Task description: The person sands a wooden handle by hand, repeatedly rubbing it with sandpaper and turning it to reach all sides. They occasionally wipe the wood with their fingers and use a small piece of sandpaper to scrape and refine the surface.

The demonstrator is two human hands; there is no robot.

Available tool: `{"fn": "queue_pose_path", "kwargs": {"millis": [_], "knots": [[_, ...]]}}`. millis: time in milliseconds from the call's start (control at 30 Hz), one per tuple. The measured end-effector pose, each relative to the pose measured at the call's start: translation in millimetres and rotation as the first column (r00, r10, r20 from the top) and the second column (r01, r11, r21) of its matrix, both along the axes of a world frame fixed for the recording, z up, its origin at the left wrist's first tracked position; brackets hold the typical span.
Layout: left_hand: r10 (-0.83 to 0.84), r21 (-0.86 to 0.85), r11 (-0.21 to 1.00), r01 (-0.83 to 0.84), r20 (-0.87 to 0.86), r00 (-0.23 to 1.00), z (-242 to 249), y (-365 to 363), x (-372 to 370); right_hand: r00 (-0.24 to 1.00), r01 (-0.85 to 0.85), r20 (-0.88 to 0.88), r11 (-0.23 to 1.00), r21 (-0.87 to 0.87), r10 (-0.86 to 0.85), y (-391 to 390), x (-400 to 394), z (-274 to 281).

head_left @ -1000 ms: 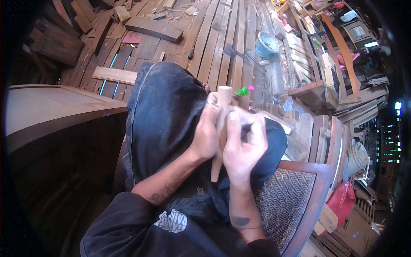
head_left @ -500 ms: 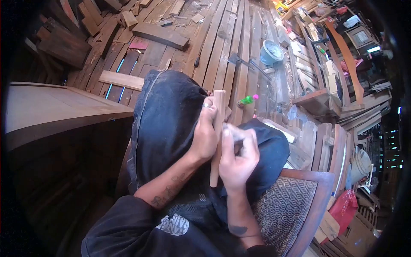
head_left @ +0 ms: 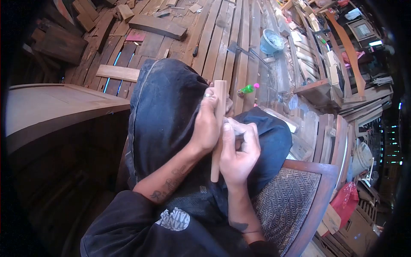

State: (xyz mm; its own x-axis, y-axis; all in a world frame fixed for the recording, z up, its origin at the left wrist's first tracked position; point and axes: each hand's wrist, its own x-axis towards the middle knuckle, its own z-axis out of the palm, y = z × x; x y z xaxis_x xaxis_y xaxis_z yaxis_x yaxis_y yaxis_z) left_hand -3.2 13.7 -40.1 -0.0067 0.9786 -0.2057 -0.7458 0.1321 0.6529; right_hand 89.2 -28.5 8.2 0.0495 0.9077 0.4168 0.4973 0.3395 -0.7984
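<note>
A pale, slim length of wood stands nearly upright in the head view, over my lap between my knees. My left hand is wrapped round its upper half, with a ring on one finger. Against the right side of the wood, a little lower, my right hand is closed in a pinch, thumb and curled fingers together. Whatever lies between those fingers is hidden or too small to name. Below both hands the wood's narrower, rounded lower end shows over my dark clothing.
A green bottle with a pink cap stands on the plank floor beyond my knees. Farther off are a hammer-like tool, a light blue bucket and a thick board. A woven-panel chair is at the right, a wooden panel at the left.
My right hand has slid slightly up along the wood and now looks sharper. The wood and my left hand sit a touch higher in view. The camera has shifted slightly.
</note>
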Motion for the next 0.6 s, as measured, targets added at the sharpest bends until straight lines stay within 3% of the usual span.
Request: {"fn": "queue_pose_path", "kwargs": {"millis": [33,100,167,200,333,433,533,600], "knots": [[-0.034,-0.046,0.998,0.035,0.012,0.999,1,-1,3,1.0,0.009,-0.016,1.0,0.001,-0.009,0,1,0],[-0.049,-0.05,0.998,0.039,-0.208,0.977,-1,-4,11,0.999,0.035,-0.001,0.999,0.04,-0.035,14,4,1],[-0.027,0.003,1.0,0.027,-0.118,0.993,13,-9,21,0.998,0.058,0.014,0.99,0.128,-0.061,36,5,2],[-0.027,0.079,0.996,0.034,-0.097,0.995,10,-6,21,0.996,0.063,-0.069,0.994,0.088,-0.057,44,5,0],[0.029,-0.082,0.996,-0.042,-0.146,0.989,8,-2,8,0.999,-0.012,0.05,0.998,0.059,0.009,25,3,-4],[0.063,-0.017,0.998,-0.066,-0.149,0.987,2,7,4,0.989,-0.006,-0.148,0.994,-0.11,-0.011,-7,0,-17],[0.04,0.006,0.999,-0.04,-0.258,0.965,0,7,8,0.998,0.016,-0.061,1.0,-0.003,-0.016,9,3,-20],[0.043,0.069,0.997,-0.028,-0.228,0.973,-1,6,14,0.996,0.033,-0.084,0.999,-0.031,-0.036,30,3,-14]]}}
